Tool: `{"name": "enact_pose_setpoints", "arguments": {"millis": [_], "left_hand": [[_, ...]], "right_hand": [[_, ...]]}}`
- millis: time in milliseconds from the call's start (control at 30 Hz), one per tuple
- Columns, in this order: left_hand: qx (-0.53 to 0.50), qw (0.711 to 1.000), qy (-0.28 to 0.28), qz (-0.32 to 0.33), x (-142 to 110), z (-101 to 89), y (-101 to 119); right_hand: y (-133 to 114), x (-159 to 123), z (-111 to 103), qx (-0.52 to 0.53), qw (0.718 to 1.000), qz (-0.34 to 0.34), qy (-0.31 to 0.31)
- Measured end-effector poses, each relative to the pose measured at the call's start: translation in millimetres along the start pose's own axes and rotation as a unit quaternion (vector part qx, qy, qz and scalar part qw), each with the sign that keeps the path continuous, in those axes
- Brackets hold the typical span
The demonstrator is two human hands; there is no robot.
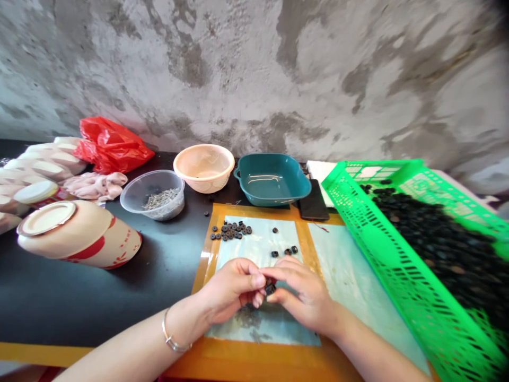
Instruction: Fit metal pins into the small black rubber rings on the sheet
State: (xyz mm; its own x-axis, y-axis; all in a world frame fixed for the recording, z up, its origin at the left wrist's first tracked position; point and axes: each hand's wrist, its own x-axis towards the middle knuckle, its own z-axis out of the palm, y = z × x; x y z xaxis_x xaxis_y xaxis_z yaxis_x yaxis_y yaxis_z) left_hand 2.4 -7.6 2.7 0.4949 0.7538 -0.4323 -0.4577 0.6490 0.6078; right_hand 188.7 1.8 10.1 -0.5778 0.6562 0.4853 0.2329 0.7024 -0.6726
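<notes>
Over the pale blue sheet (274, 318), my two hands meet at a small black round part (270, 289). My left hand (234, 286) pinches it between thumb and fingers. From the other side, the thumb and index finger of my right hand (304, 289) close on the same part. Its finer detail is partly covered by the fingertips. Just beyond my hands lie a few loose black pieces (288, 252). Farther left on the sheet sits a cluster of small black rings (233, 231) with holes in their middles.
A green perforated basket (382, 249) heaped with black parts (445, 249) stands at right. Behind are a teal basin (274, 178), a peach bowl (204, 167), a clear bowl (131, 196) of metal pins (162, 198) and a black phone (314, 201). A large cup-shaped container (83, 233) stands left.
</notes>
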Motion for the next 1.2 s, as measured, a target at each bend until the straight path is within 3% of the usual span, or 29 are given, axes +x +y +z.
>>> {"name": "enact_pose_setpoints", "arguments": {"millis": [533,1200], "left_hand": [[0.049,0.999,0.006,0.01,2,-1.9,-6],[0.019,1.0,-0.007,-0.008,-1,-0.7,-2]], "right_hand": [[-11,4,-2,-0.008,0.999,-0.009,0.041],[-9,2,-4,-0.031,0.999,-0.034,0.026]]}}
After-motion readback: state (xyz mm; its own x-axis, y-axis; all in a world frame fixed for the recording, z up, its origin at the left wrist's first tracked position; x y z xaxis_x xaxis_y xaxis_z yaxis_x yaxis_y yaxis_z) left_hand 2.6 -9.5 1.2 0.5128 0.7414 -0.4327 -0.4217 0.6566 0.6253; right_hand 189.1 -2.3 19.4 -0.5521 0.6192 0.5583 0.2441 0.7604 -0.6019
